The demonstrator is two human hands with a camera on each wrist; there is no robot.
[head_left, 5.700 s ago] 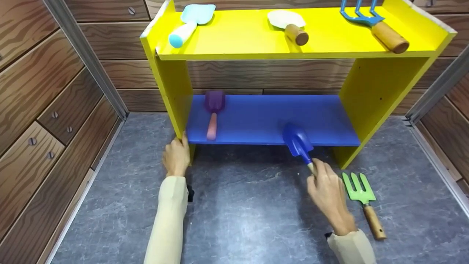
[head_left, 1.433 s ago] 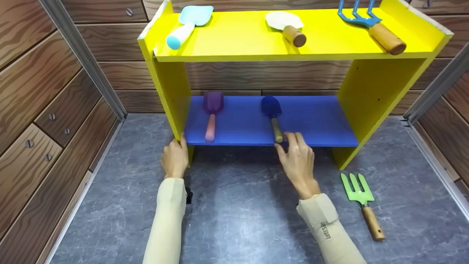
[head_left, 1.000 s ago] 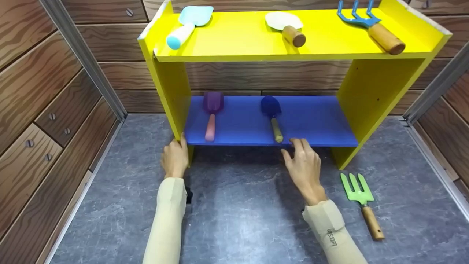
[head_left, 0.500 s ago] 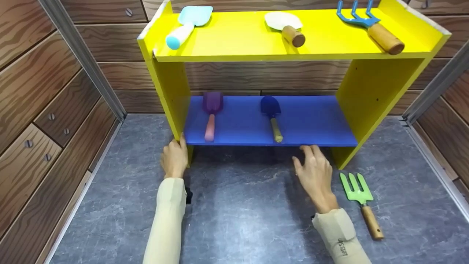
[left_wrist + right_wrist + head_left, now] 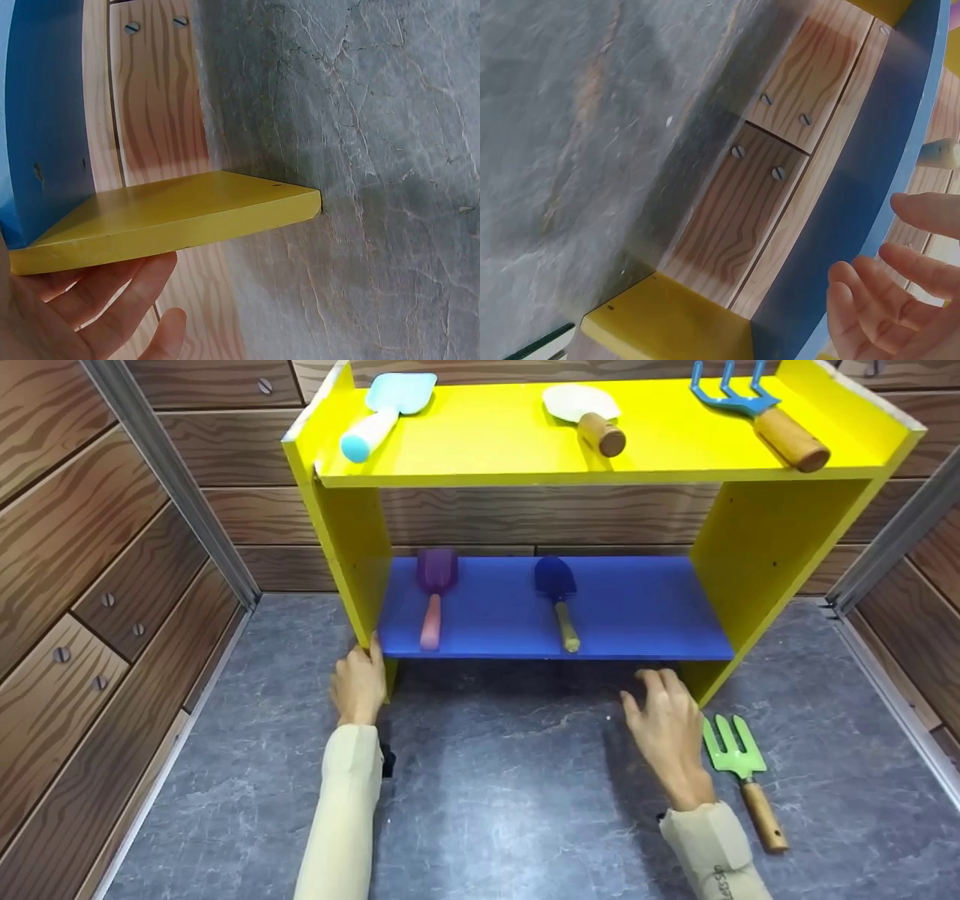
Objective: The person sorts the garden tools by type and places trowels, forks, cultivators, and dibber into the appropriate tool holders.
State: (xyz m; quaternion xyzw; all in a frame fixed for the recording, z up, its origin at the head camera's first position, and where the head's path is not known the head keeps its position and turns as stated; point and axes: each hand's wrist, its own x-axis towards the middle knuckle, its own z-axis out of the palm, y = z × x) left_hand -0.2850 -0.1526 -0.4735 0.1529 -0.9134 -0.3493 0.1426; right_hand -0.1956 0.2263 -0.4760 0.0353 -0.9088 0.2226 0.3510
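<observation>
My left hand (image 5: 358, 684) grips the front edge of the left side panel of a yellow-and-blue shelf unit (image 5: 600, 476), at the height of the blue lower board (image 5: 637, 615). In the left wrist view the fingers (image 5: 124, 300) lie along the outer face of the yellow panel. My right hand (image 5: 667, 727) holds nothing; its fingers are loosely bent in front of the right side panel, beside a green hand fork (image 5: 739, 754) on the grey surface. A dark blue trowel (image 5: 556, 577) lies on the blue board, its handle toward me. Left of it is a purple scoop (image 5: 437, 570) with a pink handle.
The yellow top board carries a light blue shovel (image 5: 401, 394), a white-bladed trowel (image 5: 581, 401) with a wooden handle and a blue rake (image 5: 791, 435). Wood-patterned walls (image 5: 90, 547) with metal corner strips stand at the back and both sides.
The right hand has placed the dark blue trowel on the blue board, let go, and drawn back down and right toward the green hand fork. The left hand stays on the panel.
</observation>
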